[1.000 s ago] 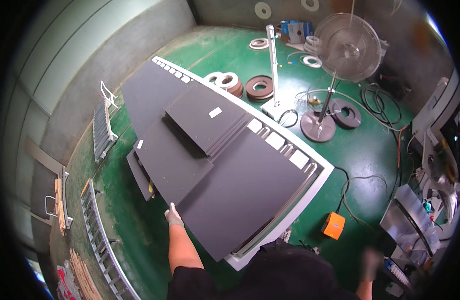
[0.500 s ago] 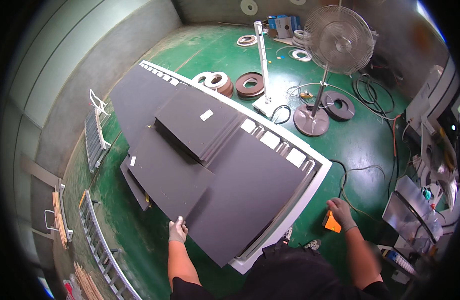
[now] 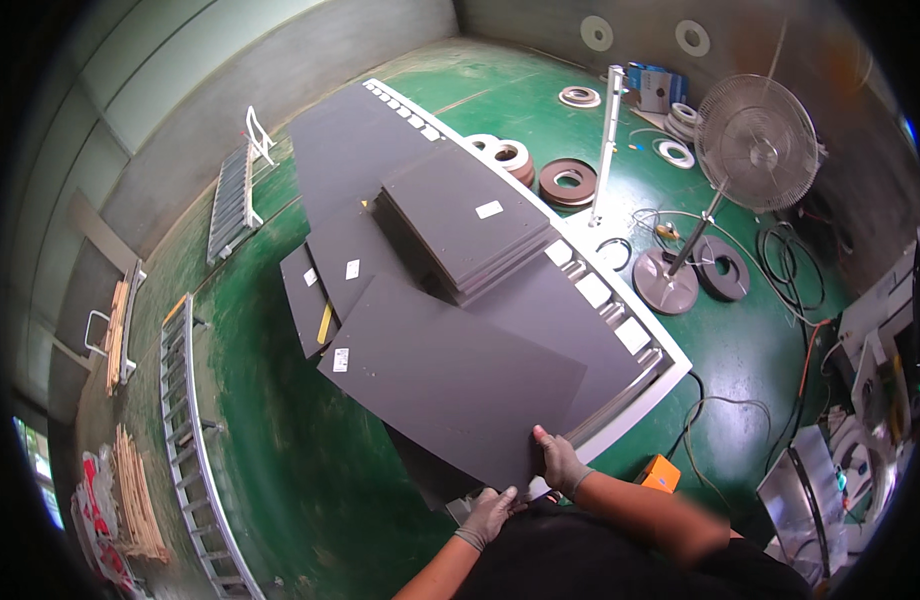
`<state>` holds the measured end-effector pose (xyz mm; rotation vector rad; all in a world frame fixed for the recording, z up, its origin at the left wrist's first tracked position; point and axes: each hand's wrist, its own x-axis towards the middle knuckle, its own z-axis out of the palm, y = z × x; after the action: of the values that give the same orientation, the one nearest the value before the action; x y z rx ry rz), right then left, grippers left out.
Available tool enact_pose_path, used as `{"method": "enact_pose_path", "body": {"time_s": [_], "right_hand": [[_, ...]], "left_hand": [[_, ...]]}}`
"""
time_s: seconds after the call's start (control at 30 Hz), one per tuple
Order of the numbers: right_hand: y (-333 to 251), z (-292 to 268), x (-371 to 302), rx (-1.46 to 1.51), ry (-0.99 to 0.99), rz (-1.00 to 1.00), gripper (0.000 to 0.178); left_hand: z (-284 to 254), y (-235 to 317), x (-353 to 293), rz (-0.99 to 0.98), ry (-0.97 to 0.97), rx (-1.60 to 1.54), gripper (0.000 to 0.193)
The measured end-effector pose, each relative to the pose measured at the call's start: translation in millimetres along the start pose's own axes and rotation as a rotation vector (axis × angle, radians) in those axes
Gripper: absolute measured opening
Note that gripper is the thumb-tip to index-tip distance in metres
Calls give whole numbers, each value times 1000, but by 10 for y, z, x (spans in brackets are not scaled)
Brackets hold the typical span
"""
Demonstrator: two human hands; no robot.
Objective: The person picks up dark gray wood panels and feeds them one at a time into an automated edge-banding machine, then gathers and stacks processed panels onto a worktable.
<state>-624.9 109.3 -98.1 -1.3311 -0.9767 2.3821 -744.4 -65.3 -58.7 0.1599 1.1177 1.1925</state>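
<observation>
A large dark grey panel (image 3: 450,375) with a white label on its far left corner lies across the big white-edged table, its near end hanging over the table's edge. My left hand (image 3: 488,515), in a pale glove, is closed on the panel's near corner from below left. Beside it, my right hand (image 3: 560,462), also gloved, grips the panel's right edge with the thumb on top. Behind the panel rests a stack of dark grey panels (image 3: 465,220) with a white label on top. Another labelled panel (image 3: 307,295) sticks out past the table's left side.
White pads and rollers line the white table rim (image 3: 670,365). On the right stand a pedestal fan (image 3: 758,145) and an orange box (image 3: 660,474), with cables on the green floor. Edge-banding rolls (image 3: 568,183) lie behind the table. At left is a metal roller rack (image 3: 195,450).
My right hand has come from beside the orange box to the panel's right edge. My left hand has moved along to its near corner. The panel has turned and slid nearer; the view has shifted left.
</observation>
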Motion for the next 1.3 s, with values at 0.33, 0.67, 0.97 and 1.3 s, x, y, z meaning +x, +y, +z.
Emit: {"method": "enact_pose_path", "body": {"time_s": [0.33,0.67,0.97,1.3], "right_hand": [[-603,243,-626,-62,391,-464,51],[-1137,-1206,-2254,-178,403,-462,49],[110,-1512,-3790,176,1008,-720,56],[1616,-787,-4327,604,1676,-917,54]], "left_hand": [[-897,1517,534,455,279,-526,51],[321,568,-78,-27,100,-358,33],[1568,627,355,-265,-600,244,43],[2760,-214,950,-407,-1004,694,60]]}}
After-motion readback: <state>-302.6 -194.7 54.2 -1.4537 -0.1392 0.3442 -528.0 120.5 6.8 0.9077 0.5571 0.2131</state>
